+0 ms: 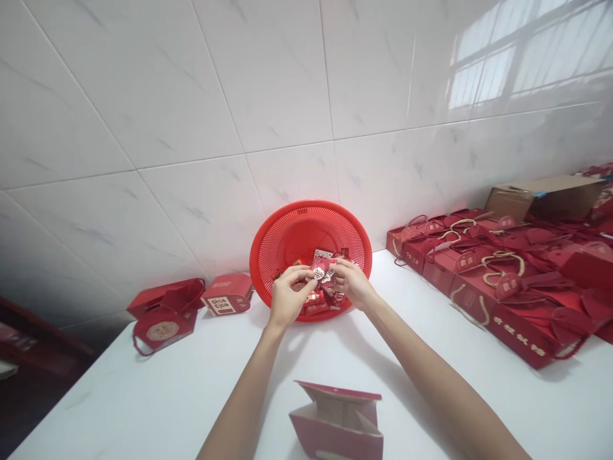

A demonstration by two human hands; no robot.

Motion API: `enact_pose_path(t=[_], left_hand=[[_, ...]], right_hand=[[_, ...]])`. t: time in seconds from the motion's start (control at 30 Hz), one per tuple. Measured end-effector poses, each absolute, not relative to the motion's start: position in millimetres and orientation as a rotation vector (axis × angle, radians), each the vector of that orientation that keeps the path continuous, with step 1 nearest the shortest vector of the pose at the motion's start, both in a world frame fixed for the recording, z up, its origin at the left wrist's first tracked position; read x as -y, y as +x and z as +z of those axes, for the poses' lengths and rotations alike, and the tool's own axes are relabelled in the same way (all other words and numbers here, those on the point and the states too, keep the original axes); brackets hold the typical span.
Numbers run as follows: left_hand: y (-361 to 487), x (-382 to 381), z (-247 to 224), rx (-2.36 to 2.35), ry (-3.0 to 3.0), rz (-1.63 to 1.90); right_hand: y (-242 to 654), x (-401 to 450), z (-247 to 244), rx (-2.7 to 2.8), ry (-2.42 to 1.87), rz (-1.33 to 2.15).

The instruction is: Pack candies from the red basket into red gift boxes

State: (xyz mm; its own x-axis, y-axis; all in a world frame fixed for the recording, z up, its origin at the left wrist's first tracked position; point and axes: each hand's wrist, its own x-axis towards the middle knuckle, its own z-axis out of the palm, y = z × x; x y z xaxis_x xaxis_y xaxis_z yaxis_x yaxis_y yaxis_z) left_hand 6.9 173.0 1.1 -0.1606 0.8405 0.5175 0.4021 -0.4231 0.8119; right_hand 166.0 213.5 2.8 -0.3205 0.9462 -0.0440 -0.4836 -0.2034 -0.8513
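Both hands are over the red plastic basket [262, 246], which is tilted up against the wall with wrapped candies [317, 310] in its lower part. My left hand [291, 297] is closed, fingertips pinching a small red candy packet [318, 273] with a white label. Close beside it, my right hand [355, 284] curls its fingers on another red packet [329, 276] with a similar label. The packets overlap, so their edges are hard to separate. Nearer to me, between my forearms, a dark red paper gift box [338, 437] stands with its top open.
On the right, several red gift boxes [502, 322] with cord handles are packed in rows, in front of a cardboard box [512, 199]. Two red boxes, one flat-sided [227, 294] and one with a cord [167, 319], sit at the left. The tiled wall [287, 179] borders the white table [191, 396].
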Motion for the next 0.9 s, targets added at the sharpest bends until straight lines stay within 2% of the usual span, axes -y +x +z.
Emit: enact_pose_path(t=[0.13,0.3,0.4,0.53,0.77,0.9], left_hand=[[-2,-179,-3,-1.547,1.766,1.659],[-27,-190,-8,-1.961,1.701,1.693],[-36,-193,-10,-2.115,1.801,1.561],[-33,-191,-11,-2.051,2.051,1.391],[-14,-185,-20,-2.050,2.211,0.634],[-10,-186,-32,-2.103,2.217,0.530]], right_hand=[[169,-216,0,0.947,-0.750,1.694],[174,-223,-5,0.932,-0.782,1.644],[176,-227,-8,0.927,-0.795,1.627],[178,-231,-11,0.920,-0.803,1.613],[179,-231,-11,0.912,-0.801,1.600],[179,-231,-11,0.913,-0.809,1.606]])
